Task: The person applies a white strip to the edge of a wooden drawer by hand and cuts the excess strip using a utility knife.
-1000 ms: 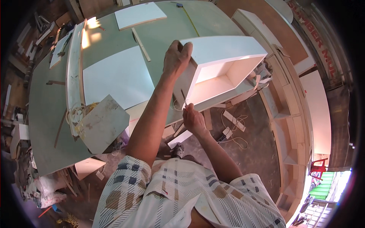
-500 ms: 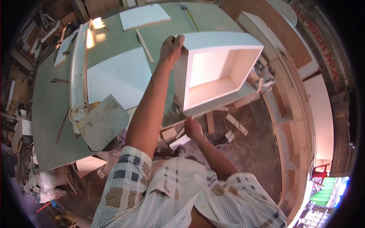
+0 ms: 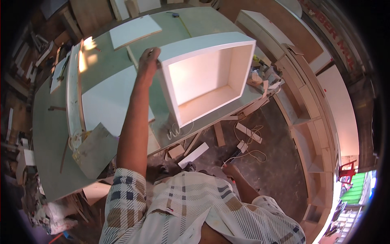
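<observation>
My left hand [image 3: 149, 59] is closed over the upper left corner of a white box-shaped drawer [image 3: 203, 81]. The drawer stands on its side at the table's near edge, its hollow inside facing me. My right hand [image 3: 232, 170] hangs low over the floor, apart from the drawer, with its fingers curled. A small bit of something shows at the fingertips, too small to name. Beside the drawer's lower corner lies a coiled pale cord [image 3: 174, 133].
The green-topped table [image 3: 170, 30] bears white panels [image 3: 107, 99], a tape measure [image 3: 175, 15] and a grey board [image 3: 95, 150] at its near left. Wood offcuts [image 3: 193, 155] and a looped cable [image 3: 256, 154] litter the floor. A long wooden shelf frame [image 3: 310, 140] stands at right.
The drawer has shifted left and turned more toward me, with my left hand still on its corner. My right hand has moved down and to the right, away from the drawer.
</observation>
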The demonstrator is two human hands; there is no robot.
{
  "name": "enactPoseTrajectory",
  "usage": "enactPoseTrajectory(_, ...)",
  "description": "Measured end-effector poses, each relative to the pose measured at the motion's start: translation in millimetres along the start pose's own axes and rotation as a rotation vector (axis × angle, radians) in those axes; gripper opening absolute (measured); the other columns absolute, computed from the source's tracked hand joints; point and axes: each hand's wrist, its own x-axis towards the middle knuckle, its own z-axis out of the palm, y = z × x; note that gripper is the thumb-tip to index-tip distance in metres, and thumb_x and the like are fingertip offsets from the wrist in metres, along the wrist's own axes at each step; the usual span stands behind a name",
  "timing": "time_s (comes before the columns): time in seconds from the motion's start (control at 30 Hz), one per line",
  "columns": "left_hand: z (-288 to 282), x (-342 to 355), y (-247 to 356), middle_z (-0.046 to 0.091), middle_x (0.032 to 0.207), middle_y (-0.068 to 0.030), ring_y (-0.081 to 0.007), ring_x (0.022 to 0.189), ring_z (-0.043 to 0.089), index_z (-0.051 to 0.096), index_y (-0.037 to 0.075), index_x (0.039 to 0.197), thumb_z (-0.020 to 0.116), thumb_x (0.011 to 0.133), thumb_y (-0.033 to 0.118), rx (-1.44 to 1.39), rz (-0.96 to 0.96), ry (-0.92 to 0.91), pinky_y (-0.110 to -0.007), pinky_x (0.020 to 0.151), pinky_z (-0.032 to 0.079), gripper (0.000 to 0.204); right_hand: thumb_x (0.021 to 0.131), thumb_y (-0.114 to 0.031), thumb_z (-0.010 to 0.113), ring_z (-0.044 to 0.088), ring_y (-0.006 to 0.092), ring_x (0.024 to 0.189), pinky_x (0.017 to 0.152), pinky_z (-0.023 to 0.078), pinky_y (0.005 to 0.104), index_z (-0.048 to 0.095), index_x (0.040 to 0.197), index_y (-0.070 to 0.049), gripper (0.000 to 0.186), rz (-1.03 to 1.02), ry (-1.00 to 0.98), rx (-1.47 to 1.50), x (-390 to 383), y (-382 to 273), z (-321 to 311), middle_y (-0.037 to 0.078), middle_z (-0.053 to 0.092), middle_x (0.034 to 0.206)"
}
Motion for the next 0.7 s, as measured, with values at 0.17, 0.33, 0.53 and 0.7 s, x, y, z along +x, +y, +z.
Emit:
enactPoseTrajectory(0.17,-21.1,18.0,19.9,0.069,0.107,-0.0101,-0.0165,0.093,0.062,0.063,0.000,0.132,0.059,0.097,0.025,0.481,0.216,-0.189,-0.030,0.083,0.050,0.043,0.083,-0.017,0.078,0.057,0.0180,0.049,0.043,0.047,0.0321,0.064,0.078,-0.004,0.019,0.142,0.198,0.949,16.9,57.4,1.1,0.005,0.061,0.066)
enactPoseTrajectory(0.33,-15.3,36.1,48.0,0.072,0.106,-0.0207,-0.0261,0.100,0.070,0.065,-0.002,0.123,0.061,0.095,0.028,0.913,0.164,-0.281,-0.035,0.089,0.052,0.041,0.085,-0.024,0.077,0.052,0.0155,0.049,0.045,0.043,0.0324,0.065,0.080,-0.005,0.024,-0.063,0.229,1.362,17.6,-13.0,-64.5,0.006,0.062,0.069)
enactPoseTrajectory(0.53,34.5,14.9,72.0,0.070,0.107,-0.0282,-0.0399,0.105,0.068,0.060,-0.007,0.119,0.068,0.085,0.066,1.265,0.115,-0.277,-0.045,0.092,0.051,0.080,0.081,-0.026,0.082,0.051,0.0131,0.048,0.046,0.041,0.0318,0.071,0.094,-0.005,0.027,-0.391,0.120,1.585,10.7,-138.0,-135.8,0.005,0.070,0.087)
enactPoseTrajectory(0.7,67.0,10.4,71.5,0.060,0.128,-0.0361,-0.0451,0.122,0.061,0.053,-0.012,0.132,0.070,0.082,0.070,1.191,0.188,-0.418,-0.045,0.104,0.049,0.098,0.079,-0.035,0.087,0.051,0.0178,0.044,0.042,0.042,0.0343,0.063,0.092,-0.002,0.042,-0.413,0.178,1.646,35.7,-214.6,-146.0,0.009,0.060,0.072)
